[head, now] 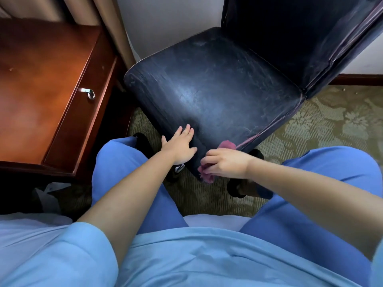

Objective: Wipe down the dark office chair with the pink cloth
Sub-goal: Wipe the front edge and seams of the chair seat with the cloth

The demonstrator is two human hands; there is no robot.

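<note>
Chair: The dark office chair fills the centre and upper right of the frame; its seat faces me and its backrest rises at the upper right.
Chair surface: The covering looks like worn, cracked leatherette with a dull sheen. I judge it smooth and fairly slippery under a cloth, firm over soft padding.
Cloth: The pink cloth is at the lower centre of the frame, bunched against the near front corner of the seat. A second tuft of it shows just above my knuckles.
Right hand: My right hand has its fingers curled round the cloth and presses it to the side of that seat corner.
Left hand: My left hand lies flat, fingers straight and slightly spread, on the front edge of the seat just left of the cloth. It holds nothing.
Handling, cloth: Soft, light and limp. I judge it best kept wadded in the palm so that a broad pad meets the surface and no loose end drags.
Handling, chair: A dark caster shows under the seat near my wrist, so I judge the chair may roll or turn under pressure. The flat left hand on the seat edge is the sensible bracing point.
Caution: The piping along the right seat edge looks frayed; I would wipe along it, not across.
Surroundings: A wooden tabletop occupies the upper left; patterned carpet lies at the right.
</note>
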